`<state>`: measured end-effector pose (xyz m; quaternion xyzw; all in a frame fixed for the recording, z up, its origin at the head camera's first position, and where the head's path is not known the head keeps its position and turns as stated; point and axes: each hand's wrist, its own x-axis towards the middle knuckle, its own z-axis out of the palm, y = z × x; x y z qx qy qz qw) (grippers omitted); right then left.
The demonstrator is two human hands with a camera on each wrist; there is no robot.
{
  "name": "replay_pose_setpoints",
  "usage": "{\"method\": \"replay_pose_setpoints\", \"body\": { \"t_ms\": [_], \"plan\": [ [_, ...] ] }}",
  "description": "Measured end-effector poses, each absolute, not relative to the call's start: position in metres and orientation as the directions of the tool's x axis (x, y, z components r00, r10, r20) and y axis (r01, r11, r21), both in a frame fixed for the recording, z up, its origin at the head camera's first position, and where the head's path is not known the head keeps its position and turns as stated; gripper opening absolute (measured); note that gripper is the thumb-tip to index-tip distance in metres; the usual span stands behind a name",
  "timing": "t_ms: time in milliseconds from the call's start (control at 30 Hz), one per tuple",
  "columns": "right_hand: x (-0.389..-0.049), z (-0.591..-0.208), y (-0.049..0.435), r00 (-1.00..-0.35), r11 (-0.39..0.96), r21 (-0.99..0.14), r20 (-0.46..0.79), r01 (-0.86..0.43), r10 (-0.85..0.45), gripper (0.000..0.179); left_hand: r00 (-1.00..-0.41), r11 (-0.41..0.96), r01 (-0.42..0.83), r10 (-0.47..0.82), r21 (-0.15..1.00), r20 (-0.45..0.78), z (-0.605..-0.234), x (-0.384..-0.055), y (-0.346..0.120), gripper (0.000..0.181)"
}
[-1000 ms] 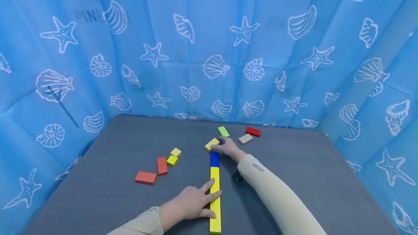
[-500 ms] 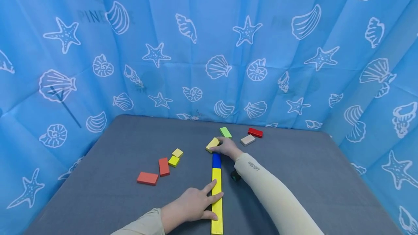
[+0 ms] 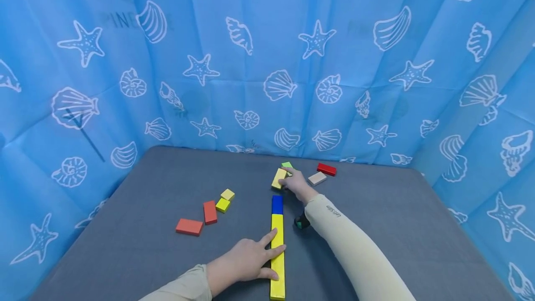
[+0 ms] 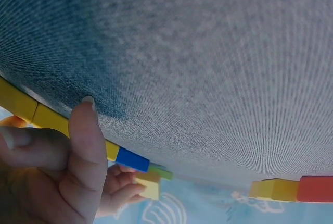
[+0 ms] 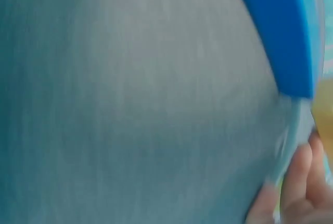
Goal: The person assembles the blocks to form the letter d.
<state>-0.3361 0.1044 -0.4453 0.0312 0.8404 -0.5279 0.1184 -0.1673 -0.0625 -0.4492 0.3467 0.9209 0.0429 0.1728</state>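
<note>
In the head view a row of yellow blocks (image 3: 277, 226) runs away from me along the table, with a blue block (image 3: 277, 204) at its far end. My left hand (image 3: 246, 260) rests on the yellow part with its fingers spread. Beyond the blue end, my right hand (image 3: 296, 183) pinches a pale yellow block (image 3: 279, 178) between thumb and fingers, apart from the row. The left wrist view shows that pale yellow block (image 4: 149, 185) raised at the fingertips. A light green block (image 3: 286, 165) lies just behind the right hand, partly hidden.
Two orange-red blocks (image 3: 189, 227) and two small yellow blocks (image 3: 223, 205) lie on the left of the grey table (image 3: 138, 254). At the back right are a beige block (image 3: 317, 179) and a dark red block (image 3: 326, 169). A blue shell-patterned curtain (image 3: 267, 59) hangs behind.
My right hand has moved the pale yellow block up and slightly right, away from the blue block, turning it more lengthwise. My left hand has stayed on the yellow row.
</note>
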Motion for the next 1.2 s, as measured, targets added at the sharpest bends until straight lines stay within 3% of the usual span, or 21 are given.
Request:
{"method": "replay_pose_setpoints", "body": {
  "t_ms": [200,400,1200],
  "plan": [
    [-0.34,-0.445,0.118,-0.939,0.596,-0.796,-0.276,0.104,-0.205,0.057,-0.698,0.754,0.625,0.655,0.201,-0.29,-0.45,-0.168,-0.061,0.066],
    [-0.341,-0.449,0.12,-0.938,0.669,-0.741,-0.264,0.049,-0.224,0.056,-0.694,0.75,0.631,0.66,0.199,-0.287,-0.449,-0.169,-0.061,0.066],
    [-0.335,-0.448,0.119,-0.929,0.683,-0.729,-0.288,0.055,-0.233,0.052,-0.7,0.754,0.626,0.656,0.2,-0.282,-0.452,-0.168,-0.061,0.067]
  ]
}}
